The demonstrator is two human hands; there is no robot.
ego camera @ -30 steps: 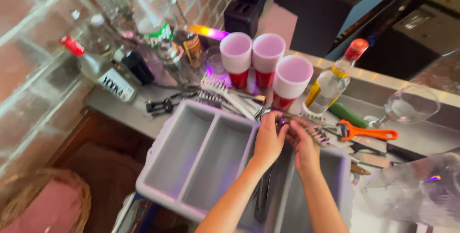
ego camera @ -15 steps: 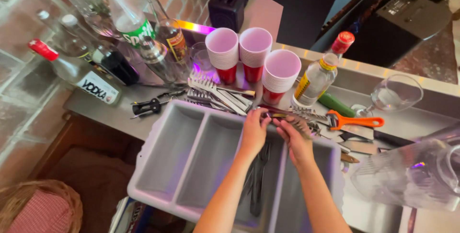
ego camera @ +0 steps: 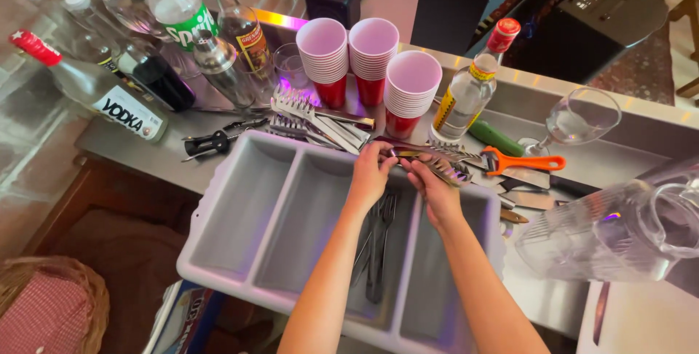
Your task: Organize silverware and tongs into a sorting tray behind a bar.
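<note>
Step in hand, as judged: sorting cutlery from the desk (ego camera: 145, 161) into the grey cutlery tray (ego camera: 240, 215). Both hands meet over the tray's far rim. The left hand (ego camera: 373, 172) and right hand (ego camera: 429, 183) grip the same bundle of forks (ego camera: 437, 164); the fingers of both are curled and clamped on its handle end.

Position: the bundle lies at the tray's far edge, above the divider between the third and fourth compartments from the left. The third compartment already holds several dark utensils (ego camera: 377, 245) lying lengthwise; the two on the left show bare floors.

Orientation: the bundle's long axis runs roughly left to right along the tray rim, tines pointing right toward the orange-handled peeler (ego camera: 524, 162). Stored utensils lie crosswise to this.

Next move, as judged: turn the bundle about a quarter turn to match the compartment length, then lower it in without catching the divider.

More tongs and forks (ego camera: 320, 117) rest on the desk beside the stacked red cups (ego camera: 368, 59).
</note>
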